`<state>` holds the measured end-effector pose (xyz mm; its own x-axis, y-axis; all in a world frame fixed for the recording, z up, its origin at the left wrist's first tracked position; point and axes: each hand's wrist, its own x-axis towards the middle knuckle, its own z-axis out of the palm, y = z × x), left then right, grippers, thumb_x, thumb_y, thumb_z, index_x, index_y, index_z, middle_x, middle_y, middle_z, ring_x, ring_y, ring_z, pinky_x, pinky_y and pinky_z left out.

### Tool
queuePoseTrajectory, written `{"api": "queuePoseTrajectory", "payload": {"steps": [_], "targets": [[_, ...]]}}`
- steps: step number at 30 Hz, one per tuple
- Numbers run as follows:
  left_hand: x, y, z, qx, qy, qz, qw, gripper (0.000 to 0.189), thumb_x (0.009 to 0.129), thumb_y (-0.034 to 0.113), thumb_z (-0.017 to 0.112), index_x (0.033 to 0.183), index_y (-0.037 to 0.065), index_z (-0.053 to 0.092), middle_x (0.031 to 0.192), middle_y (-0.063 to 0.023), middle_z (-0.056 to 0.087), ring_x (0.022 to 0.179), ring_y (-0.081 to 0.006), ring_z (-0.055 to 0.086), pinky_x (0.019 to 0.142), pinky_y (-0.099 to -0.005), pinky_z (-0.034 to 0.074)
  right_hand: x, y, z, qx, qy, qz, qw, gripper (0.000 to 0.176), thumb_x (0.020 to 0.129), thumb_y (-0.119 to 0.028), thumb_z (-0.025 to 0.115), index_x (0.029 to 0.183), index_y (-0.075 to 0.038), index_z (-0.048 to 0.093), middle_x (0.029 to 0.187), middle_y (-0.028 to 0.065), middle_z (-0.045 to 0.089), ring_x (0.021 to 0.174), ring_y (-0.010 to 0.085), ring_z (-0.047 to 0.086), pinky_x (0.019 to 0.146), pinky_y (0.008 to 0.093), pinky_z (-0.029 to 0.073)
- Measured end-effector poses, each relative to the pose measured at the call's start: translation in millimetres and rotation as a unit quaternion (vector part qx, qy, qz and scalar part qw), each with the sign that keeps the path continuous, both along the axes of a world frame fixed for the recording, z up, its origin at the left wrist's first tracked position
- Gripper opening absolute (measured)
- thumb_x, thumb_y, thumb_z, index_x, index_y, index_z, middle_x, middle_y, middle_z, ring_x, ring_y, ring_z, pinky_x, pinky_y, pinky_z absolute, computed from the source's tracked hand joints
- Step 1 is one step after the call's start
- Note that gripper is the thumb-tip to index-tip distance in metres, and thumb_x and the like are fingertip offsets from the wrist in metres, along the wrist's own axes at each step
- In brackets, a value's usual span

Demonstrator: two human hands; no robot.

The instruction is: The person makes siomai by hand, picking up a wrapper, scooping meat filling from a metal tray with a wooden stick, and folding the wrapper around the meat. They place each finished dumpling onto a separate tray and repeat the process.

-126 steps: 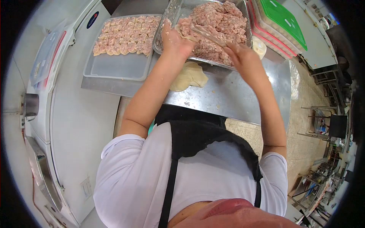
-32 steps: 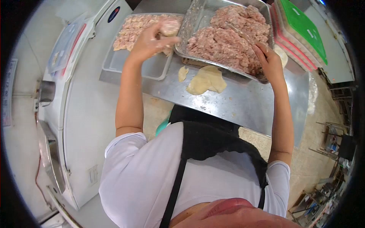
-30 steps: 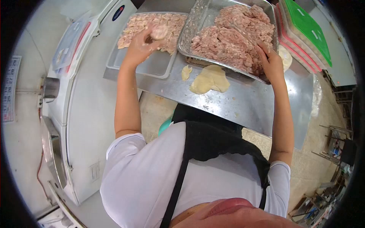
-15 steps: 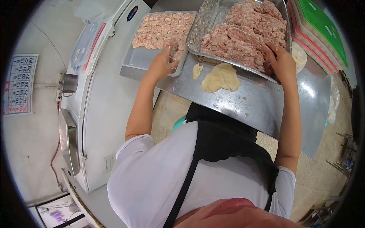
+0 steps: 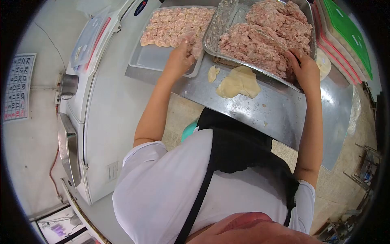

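Note:
A shallow plastic tray at the upper left holds rows of small meat-topped dough pieces. Over its right side is my left hand, fingers bent around something pinkish that is too blurred to name. Ground meat is heaped in a deep metal pan. At the pan's near right edge, my right hand has its fingers curled against the meat; what they grip is hidden. Flat round dough wrappers lie on the metal table, beside a small dough scrap.
Lidded containers with green and red edges are stacked at the upper right. More pale dough lies beside the pan. A white freezer stands left of the table. A metal cup hangs near the wall calendar.
My left hand has shifted slightly right and up along the tray's right side. My right hand stays at the pan's edge, its fingers more bent. The whole view has shifted a little.

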<state>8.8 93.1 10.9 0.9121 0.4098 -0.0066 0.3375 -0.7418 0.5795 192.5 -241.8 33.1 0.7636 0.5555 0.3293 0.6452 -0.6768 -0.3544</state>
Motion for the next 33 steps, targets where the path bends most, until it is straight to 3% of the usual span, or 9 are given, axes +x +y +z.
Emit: {"api": "queuePoseTrajectory", "payload": {"steps": [4,7,17,19,22,26,30,32,33], "targets": [[-8.4,18.3,-9.5,-0.076,-0.093,-0.041,0.992,0.077,0.078,0.002,0.06,0.146,0.015,0.026,0.092,-0.0153,0.066,0.076,-0.0291,0.063,0.071,-0.0382,0.051,3.6,-1.6,-5.1,0.009,-0.012,0.008,1.0,0.034,0.092,-0.037,0.056,0.106,-0.009,0.067,0.094,0.0176,0.066,0.087,0.0351,0.064,0.074,0.0415,0.049],[-12.0,47.9,-10.7,0.013,-0.07,0.007,0.997,0.077,0.079,0.003,0.058,0.147,0.016,0.024,0.097,-0.0155,0.067,0.074,-0.0283,0.062,0.07,-0.0369,0.051,3.0,-0.9,-5.1,0.006,-0.015,0.007,1.0,0.034,0.092,-0.036,0.056,0.106,-0.008,0.067,0.097,0.0173,0.066,0.09,0.0344,0.063,0.076,0.0401,0.049],[-7.7,73.7,-23.0,-0.079,-0.103,-0.006,0.992,0.076,0.08,0.005,0.056,0.148,0.016,0.024,0.112,-0.0173,0.064,0.078,-0.0272,0.063,0.069,-0.0342,0.051,-5.8,7.5,3.3,-0.031,0.013,-0.044,0.998,0.036,0.094,-0.038,0.054,0.107,-0.007,0.066,0.1,0.0158,0.067,0.091,0.0335,0.064,0.078,0.037,0.049],[-6.0,78.2,-29.6,0.044,-0.158,-0.044,0.986,0.072,0.08,0.006,0.056,0.146,0.013,0.027,0.114,-0.02,0.063,0.084,-0.0325,0.064,0.076,-0.0376,0.051,-6.2,9.2,3.0,-0.054,-0.001,-0.049,0.997,0.037,0.095,-0.039,0.051,0.109,-0.007,0.065,0.096,0.0186,0.066,0.089,0.0356,0.063,0.077,0.039,0.049],[-9.8,66.9,-16.5,-0.087,-0.085,-0.049,0.991,0.07,0.081,0.008,0.057,0.145,0.009,0.029,0.119,-0.0241,0.059,0.098,-0.0394,0.061,0.086,-0.0415,0.048,-0.3,8.6,-2.6,-0.092,-0.021,-0.08,0.992,0.039,0.098,-0.04,0.045,0.11,-0.007,0.063,0.091,0.0231,0.064,0.086,0.0396,0.062,0.074,0.0427,0.047],[-2.7,54.8,-30.5,-0.034,-0.122,-0.139,0.982,0.068,0.082,0.009,0.056,0.144,0.005,0.029,0.123,-0.0255,0.056,0.105,-0.0417,0.058,0.091,-0.0438,0.045,4.2,5.1,-4.2,-0.092,0.003,-0.05,0.994,0.035,0.098,-0.037,0.045,0.107,-0.008,0.062,0.086,0.0257,0.061,0.082,0.0433,0.059,0.07,0.0464,0.045],[1.0,62.8,-30.2,0.02,-0.182,-0.101,0.978,0.062,0.082,0.008,0.056,0.141,0.006,0.036,0.123,-0.0231,0.057,0.1,-0.0405,0.06,0.089,-0.0441,0.046,14.9,-8.2,38.8,-0.217,-0.079,0.018,0.973,0.041,0.095,-0.04,0.05,0.08,-0.004,0.061,0.075,0.0192,0.061,0.073,0.0394,0.06,0.064,0.0468,0.046],[-4.1,49.6,-15.6,0.044,-0.225,-0.121,0.966,0.059,0.082,0.008,0.057,0.139,0.006,0.04,0.123,-0.0218,0.058,0.098,-0.039,0.062,0.088,-0.0434,0.046,13.7,-5.4,79.7,-0.265,-0.078,0.018,0.961,0.035,0.094,-0.037,0.052,0.085,-0.004,0.063,0.076,0.0193,0.061,0.073,0.0384,0.06,0.064,0.0453,0.045],[-6.6,43.2,-4.7,-0.049,-0.182,-0.07,0.979,0.055,0.083,0.01,0.058,0.136,0.005,0.045,0.123,-0.0203,0.059,0.099,-0.0349,0.062,0.088,-0.0408,0.047,10.8,-0.7,90.5,-0.307,-0.079,0.029,0.948,0.031,0.094,-0.033,0.054,0.09,-0.005,0.065,0.077,0.0194,0.062,0.072,0.0374,0.06,0.063,0.0437,0.045]]}}
